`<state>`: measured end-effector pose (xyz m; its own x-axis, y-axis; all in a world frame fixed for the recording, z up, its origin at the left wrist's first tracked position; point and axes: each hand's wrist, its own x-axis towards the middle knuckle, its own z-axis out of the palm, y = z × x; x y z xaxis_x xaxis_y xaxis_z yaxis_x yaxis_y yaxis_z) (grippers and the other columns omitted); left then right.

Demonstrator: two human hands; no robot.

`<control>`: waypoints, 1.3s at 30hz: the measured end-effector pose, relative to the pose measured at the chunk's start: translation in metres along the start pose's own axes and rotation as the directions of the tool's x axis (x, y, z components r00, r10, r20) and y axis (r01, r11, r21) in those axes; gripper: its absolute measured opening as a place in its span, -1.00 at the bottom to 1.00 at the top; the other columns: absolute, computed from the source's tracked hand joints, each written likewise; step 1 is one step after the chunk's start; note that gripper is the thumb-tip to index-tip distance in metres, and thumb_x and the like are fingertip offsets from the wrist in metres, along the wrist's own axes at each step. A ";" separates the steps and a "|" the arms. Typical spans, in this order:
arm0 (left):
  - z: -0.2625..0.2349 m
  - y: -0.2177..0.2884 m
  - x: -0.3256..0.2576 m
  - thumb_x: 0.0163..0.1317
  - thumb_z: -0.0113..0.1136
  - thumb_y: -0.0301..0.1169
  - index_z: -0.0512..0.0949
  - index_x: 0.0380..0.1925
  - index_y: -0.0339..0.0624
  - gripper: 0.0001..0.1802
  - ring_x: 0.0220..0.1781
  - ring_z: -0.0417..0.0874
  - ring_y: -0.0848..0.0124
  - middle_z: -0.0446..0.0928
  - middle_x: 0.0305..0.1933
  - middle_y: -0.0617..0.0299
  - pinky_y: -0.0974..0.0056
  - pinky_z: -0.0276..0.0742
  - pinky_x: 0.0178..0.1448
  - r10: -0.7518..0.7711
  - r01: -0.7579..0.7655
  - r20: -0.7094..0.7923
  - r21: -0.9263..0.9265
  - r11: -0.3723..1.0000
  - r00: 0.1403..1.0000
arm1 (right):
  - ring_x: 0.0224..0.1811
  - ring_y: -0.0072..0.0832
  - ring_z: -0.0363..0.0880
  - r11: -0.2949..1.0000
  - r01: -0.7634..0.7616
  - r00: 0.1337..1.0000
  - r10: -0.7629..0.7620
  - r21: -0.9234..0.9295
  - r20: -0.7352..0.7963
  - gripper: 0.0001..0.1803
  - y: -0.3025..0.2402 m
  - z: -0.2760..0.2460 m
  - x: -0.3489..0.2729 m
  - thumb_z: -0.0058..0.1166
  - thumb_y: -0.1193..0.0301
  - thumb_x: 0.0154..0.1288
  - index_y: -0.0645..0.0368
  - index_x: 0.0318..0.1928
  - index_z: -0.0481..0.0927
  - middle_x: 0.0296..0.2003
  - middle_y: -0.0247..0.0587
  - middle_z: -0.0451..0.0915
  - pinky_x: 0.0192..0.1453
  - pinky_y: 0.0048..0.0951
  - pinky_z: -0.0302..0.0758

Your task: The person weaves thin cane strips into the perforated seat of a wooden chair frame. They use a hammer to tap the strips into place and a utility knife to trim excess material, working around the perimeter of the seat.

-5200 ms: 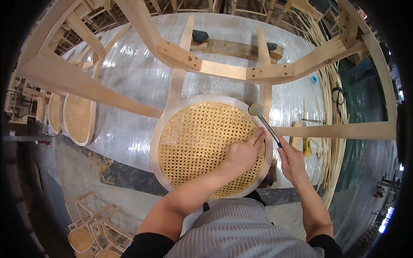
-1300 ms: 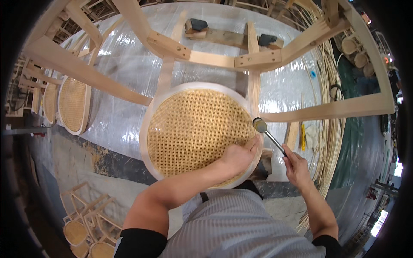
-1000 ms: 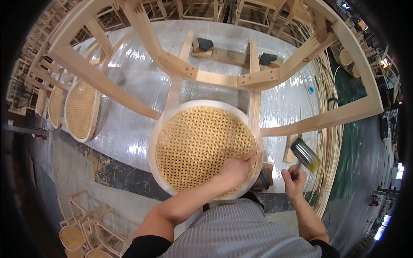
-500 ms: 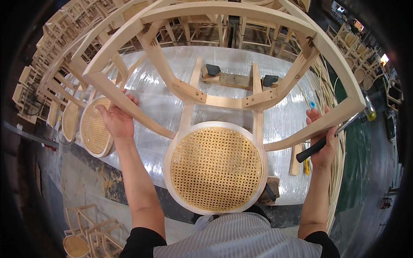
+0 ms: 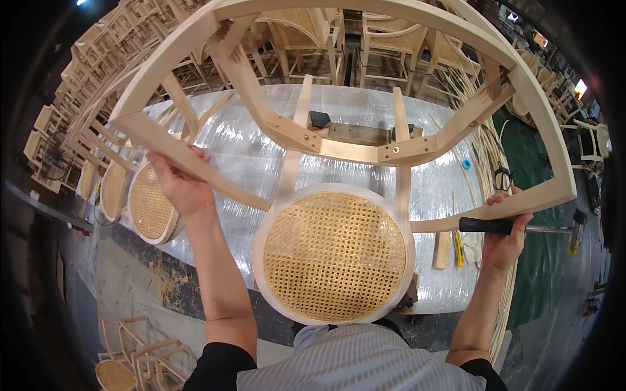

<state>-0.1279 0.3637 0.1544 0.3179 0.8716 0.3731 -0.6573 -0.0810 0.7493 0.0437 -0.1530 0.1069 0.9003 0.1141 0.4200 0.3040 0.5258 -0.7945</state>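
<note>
Chair frame lifted nearer since before, my left hand gripping a leg at 9 o'clock, my right hand clutching leg and hammer at 3, cane seat edge near my chest.

Pale wood chair, honey woven-cane seat

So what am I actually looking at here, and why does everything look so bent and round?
This is one picture from a wide camera worn on a person's head, looking down at their own arms; the lens bends straight edges. There is no machine, only two bare hands. The left hand grips a leg of an unfinished wooden chair turned legs-up, its round woven cane seat nearest the person. The right hand clasps another leg together with the black handle of a hammer. Below is a table covered in plastic sheet, with more cane seats at the left.
</note>
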 end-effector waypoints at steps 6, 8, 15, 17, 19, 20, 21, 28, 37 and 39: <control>0.009 -0.026 0.011 0.62 -0.09 0.28 0.56 -0.07 -0.15 -0.34 -0.27 0.65 0.32 0.58 -0.30 0.19 0.18 0.59 -0.15 -0.060 0.061 0.057 -0.022 0.998 0.997 | 0.17 -0.25 0.54 1.000 -0.023 0.997 0.023 -0.007 -0.074 -0.21 -0.002 0.000 -0.002 -0.11 -0.19 0.65 0.28 0.46 0.33 0.04 -0.09 0.56 0.42 -0.16 0.37; 0.008 -0.034 0.012 0.62 -0.09 0.28 0.56 -0.07 -0.14 -0.34 -0.28 0.65 0.32 0.58 -0.30 0.19 0.18 0.58 -0.14 -0.057 0.058 0.088 -0.005 0.998 0.994 | 0.18 -0.25 0.54 0.999 -0.032 0.998 0.032 -0.006 -0.063 -0.21 0.003 -0.001 0.002 -0.11 -0.18 0.66 0.28 0.47 0.33 0.06 -0.08 0.55 0.41 -0.16 0.38; -0.020 -0.040 0.016 0.61 -0.08 0.30 0.51 0.05 -0.13 -0.34 -0.27 0.65 0.31 0.57 -0.30 0.19 0.15 0.60 -0.13 -0.093 0.093 0.024 0.009 0.996 0.995 | 0.14 -0.23 0.58 0.995 -0.093 0.993 0.091 -0.027 -0.080 -0.17 0.021 0.005 0.021 -0.04 -0.19 0.62 0.31 0.48 0.31 0.05 -0.07 0.62 0.45 -0.14 0.41; -0.024 -0.041 0.020 0.60 -0.08 0.30 0.50 0.07 -0.13 -0.33 -0.26 0.65 0.30 0.56 -0.29 0.19 0.14 0.61 -0.13 -0.111 0.111 -0.002 0.018 0.994 0.994 | 0.17 -0.23 0.57 0.996 -0.085 0.996 0.083 -0.035 -0.043 -0.17 0.023 0.004 0.028 -0.03 -0.18 0.62 0.30 0.49 0.31 0.07 -0.06 0.61 0.46 -0.14 0.41; -0.020 -0.043 0.020 0.60 -0.09 0.31 0.51 0.06 -0.14 -0.32 -0.25 0.66 0.28 0.55 -0.28 0.18 0.11 0.63 -0.12 -0.114 0.113 0.034 0.033 0.993 0.993 | 0.20 -0.21 0.56 0.995 -0.102 0.994 0.103 0.009 -0.022 -0.17 0.025 -0.009 0.033 -0.05 -0.18 0.63 0.30 0.50 0.30 0.11 -0.04 0.59 0.48 -0.14 0.40; -0.014 -0.045 0.015 0.60 -0.10 0.32 0.50 0.07 -0.15 -0.31 -0.24 0.67 0.27 0.56 -0.28 0.17 0.10 0.63 -0.11 -0.123 0.121 0.026 0.059 0.991 0.992 | 0.23 -0.20 0.55 0.993 -0.103 0.994 0.105 0.055 -0.036 -0.18 0.026 -0.016 0.034 -0.06 -0.17 0.63 0.29 0.51 0.30 0.14 -0.03 0.58 0.49 -0.13 0.39; -0.007 -0.044 0.011 0.60 -0.11 0.32 0.50 0.07 -0.16 -0.30 -0.23 0.67 0.26 0.56 -0.27 0.16 0.08 0.64 -0.10 -0.126 0.124 0.022 0.078 0.989 0.992 | 0.27 -0.19 0.54 0.988 -0.133 0.988 0.139 0.084 -0.072 -0.19 0.025 -0.020 0.036 -0.09 -0.16 0.65 0.28 0.52 0.29 0.19 0.00 0.56 0.53 -0.11 0.38; -0.018 -0.035 0.005 0.62 -0.20 0.33 0.48 0.05 -0.20 -0.26 -0.19 0.68 0.22 0.57 -0.26 0.10 0.06 0.65 -0.03 -0.142 0.113 0.138 0.198 0.974 0.980 | 0.33 -0.07 0.50 0.992 -0.094 0.992 0.086 -0.088 -0.092 -0.20 0.030 -0.038 0.050 -0.22 -0.16 0.70 0.29 0.53 0.27 0.25 0.09 0.53 0.58 -0.02 0.36; -0.021 -0.037 -0.004 0.62 -0.33 0.38 0.51 -0.06 -0.17 -0.21 -0.19 0.63 0.27 0.53 -0.26 0.19 0.07 0.57 -0.05 -0.109 0.105 0.024 0.131 0.986 0.994 | 0.27 -0.19 0.47 0.993 -0.112 0.992 0.111 -0.024 -0.054 -0.15 0.021 -0.026 0.028 0.00 -0.21 0.59 0.24 0.51 0.26 0.20 -0.03 0.44 0.53 -0.07 0.38; -0.016 -0.041 -0.001 0.61 -0.35 0.40 0.51 -0.09 -0.15 -0.20 -0.23 0.60 0.30 0.52 -0.28 0.21 0.10 0.54 -0.09 -0.090 0.087 0.018 0.136 0.987 0.996 | 0.26 -0.21 0.47 0.993 -0.113 0.986 0.109 -0.024 -0.124 -0.13 0.022 -0.021 0.027 0.07 -0.21 0.57 0.23 0.51 0.26 0.19 -0.03 0.43 0.49 -0.09 0.39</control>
<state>-0.1116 0.3738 0.1146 0.3882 0.8665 0.3139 -0.5279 -0.0701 0.8464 0.0810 -0.1560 0.0918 0.9598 0.0650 0.2730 0.2079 0.4889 -0.8472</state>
